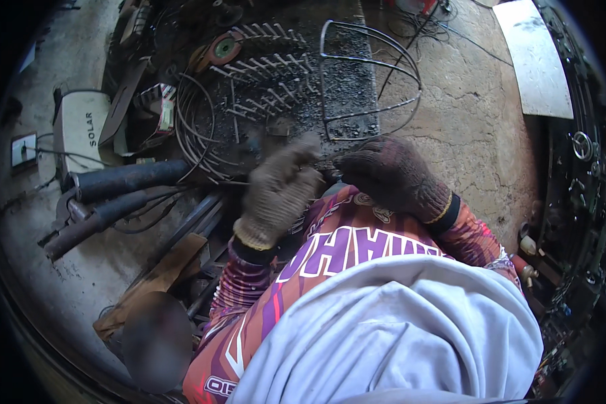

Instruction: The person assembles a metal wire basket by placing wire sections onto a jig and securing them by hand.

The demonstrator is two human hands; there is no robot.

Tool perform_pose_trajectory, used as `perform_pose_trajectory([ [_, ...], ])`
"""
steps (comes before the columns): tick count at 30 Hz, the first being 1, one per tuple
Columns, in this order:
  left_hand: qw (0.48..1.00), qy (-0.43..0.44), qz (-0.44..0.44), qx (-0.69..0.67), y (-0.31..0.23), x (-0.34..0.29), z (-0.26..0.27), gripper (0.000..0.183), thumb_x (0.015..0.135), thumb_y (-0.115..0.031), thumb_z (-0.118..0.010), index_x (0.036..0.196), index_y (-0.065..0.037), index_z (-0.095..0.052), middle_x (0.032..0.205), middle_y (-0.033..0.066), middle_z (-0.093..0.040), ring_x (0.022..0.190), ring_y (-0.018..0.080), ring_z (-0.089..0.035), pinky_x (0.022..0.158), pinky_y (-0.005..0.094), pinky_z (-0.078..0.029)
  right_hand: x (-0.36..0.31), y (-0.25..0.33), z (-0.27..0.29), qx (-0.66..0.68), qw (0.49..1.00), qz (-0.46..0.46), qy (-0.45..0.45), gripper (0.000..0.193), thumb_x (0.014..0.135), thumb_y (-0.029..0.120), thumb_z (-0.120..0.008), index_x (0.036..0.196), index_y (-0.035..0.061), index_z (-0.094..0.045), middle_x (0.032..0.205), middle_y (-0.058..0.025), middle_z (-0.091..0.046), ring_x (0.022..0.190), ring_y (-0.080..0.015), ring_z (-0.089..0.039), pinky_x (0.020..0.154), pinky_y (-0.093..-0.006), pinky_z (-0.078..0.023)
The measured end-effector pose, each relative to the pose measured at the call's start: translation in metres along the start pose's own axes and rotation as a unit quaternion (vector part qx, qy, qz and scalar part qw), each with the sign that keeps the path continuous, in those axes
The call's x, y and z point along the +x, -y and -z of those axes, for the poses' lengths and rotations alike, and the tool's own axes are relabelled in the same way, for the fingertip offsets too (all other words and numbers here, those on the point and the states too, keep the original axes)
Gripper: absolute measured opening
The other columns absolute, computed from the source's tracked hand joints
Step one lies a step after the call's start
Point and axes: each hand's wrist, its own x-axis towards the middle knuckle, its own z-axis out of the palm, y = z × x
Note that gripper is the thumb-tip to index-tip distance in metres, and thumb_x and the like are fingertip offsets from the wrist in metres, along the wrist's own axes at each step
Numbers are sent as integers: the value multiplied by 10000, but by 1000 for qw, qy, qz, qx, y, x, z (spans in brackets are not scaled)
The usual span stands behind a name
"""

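My left hand [276, 192], in a brown knit glove, is at the near edge of the dark worktable [349, 74]. Its fingers are bent inward, slightly blurred, and anything between them is too small to make out. Close by on the right, my right hand [397, 172] wears a darker glove, its fingers curled and turned toward the left one. What it grips, if anything, is hidden. Just beyond my right hand lies a curved metal rod frame [326, 81] with crossbars. Rows of short metal rods [262, 67] stick up on the tabletop to its left.
A coil of wire [182, 128] hangs at the table's left side, near dark metal pipes [128, 180]. A grinding disc [223, 47] lies at the back. Left stands a pale machine case [84, 124]; a white sheet [535, 60] is far right.
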Motion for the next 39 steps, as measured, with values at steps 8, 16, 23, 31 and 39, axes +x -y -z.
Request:
perform_pose_trajectory([
  [8,957,66,122,-254,11,-2,-10,296,1015,-41,-648,1302,33,-647,1229,102,-722,1078,158,-690,949,309,-556,15,5,-12,-94,991,-21,92,274,871,291,-749,1118,172,-755,852,-122,-738,791,-350,-729,682,-469,-573],
  [16,899,-228,-89,363,62,25,44,191,983,-138,-689,1154,-64,-732,1065,137,-761,941,279,-739,807,398,-582,3,6,10,-10,991,-132,14,431,824,225,-847,1210,76,-727,869,-110,-753,790,-330,-735,725,-439,-568],
  [23,810,-264,-28,523,58,47,21,263,940,-340,-728,1096,-129,-735,957,115,-721,863,347,-721,746,462,-585,-35,-30,30,4,989,-146,4,349,867,197,-798,1189,71,-742,968,-170,-757,836,-335,-737,727,-415,-578],
  [31,754,-308,107,570,52,60,-15,423,936,-467,-701,1180,-125,-746,1108,181,-699,1037,369,-679,876,491,-547,-71,-99,88,49,989,-135,19,327,869,191,-807,1170,77,-747,938,-148,-748,786,-295,-714,718,-402,-567],
  [39,664,-382,201,611,53,62,-55,350,1016,-379,-584,1227,-130,-711,1226,150,-681,1157,357,-651,955,510,-544,-141,-224,179,93,979,-180,1,265,925,145,-789,1172,68,-734,909,-68,-743,800,-147,-696,718,-316,-555],
])
